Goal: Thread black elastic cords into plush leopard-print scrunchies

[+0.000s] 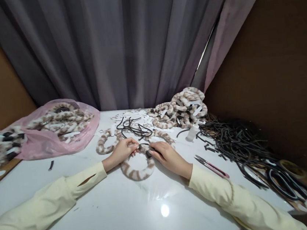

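A furry ring with brown and white bands (139,173) lies on the white table, its upper ends between my two hands. My left hand (124,149) is closed in a pinch at the ring's upper left, by a short dark cord (145,144). On the other side, my right hand (169,156) has its fingers bent round the ring's dark upper right end. Exactly what the left fingertips pinch is too small to make out. Two more furry pieces, one at left (104,144) and one at right (163,135), lie just behind my hands.
Black cords (135,128) lie behind my hands. A pink bag (43,144) of furry rings is at left, a ring pile (187,103) at back right. Farther right are a small bottle (192,132), pink-handled snips (212,166) and a black cord heap (234,142).
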Demonstrator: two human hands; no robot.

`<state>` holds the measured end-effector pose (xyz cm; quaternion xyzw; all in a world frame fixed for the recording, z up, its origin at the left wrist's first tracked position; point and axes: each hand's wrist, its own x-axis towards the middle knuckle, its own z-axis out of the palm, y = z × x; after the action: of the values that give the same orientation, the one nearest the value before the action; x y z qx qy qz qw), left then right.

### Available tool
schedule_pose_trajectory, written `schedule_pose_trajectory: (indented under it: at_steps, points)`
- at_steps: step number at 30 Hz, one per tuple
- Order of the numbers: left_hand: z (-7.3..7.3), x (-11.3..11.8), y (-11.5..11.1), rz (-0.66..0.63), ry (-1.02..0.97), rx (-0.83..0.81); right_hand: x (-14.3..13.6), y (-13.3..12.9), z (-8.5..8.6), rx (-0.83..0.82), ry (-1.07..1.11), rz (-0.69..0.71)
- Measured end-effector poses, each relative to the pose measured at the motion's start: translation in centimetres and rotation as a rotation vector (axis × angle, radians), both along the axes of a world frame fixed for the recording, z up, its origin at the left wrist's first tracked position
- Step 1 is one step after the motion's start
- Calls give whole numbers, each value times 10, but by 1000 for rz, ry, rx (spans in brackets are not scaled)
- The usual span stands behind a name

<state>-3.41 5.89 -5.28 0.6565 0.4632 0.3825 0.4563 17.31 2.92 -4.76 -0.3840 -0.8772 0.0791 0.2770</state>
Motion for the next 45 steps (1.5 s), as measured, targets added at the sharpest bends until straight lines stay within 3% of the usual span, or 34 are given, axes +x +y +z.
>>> schedule_pose_trajectory:
  at_steps: [3,8,11,19,22,29,32,36,40,43,45]
  points:
    - [3,7,-19,32,38,74,-1,-3,1,90,21,15]
    - [7,15,-51,-37,215,616,-4,-11,5,255,-12,91]
    - [5,14,-55,-69,202,806,-6,-15,7,350,-22,117]
    - [10,16,-59,-122,186,723,-7,-18,6,579,-82,95]
    - [10,18,-59,-83,165,726,-9,-21,7,632,-92,95]
    - [11,18,-56,-46,165,608,-10,-19,11,740,-124,108]
    - [14,18,-55,-13,133,481,-7,-16,12,733,-198,140]
    - [19,19,-48,87,30,245,-6,-16,11,689,-232,53]
    - [22,19,-41,121,-186,-84,-6,-21,11,778,-215,-53]
    - [20,18,-35,72,-394,-378,-7,-24,12,835,-250,118]
    - [18,18,-32,33,-459,-543,-8,-25,11,785,-272,226]
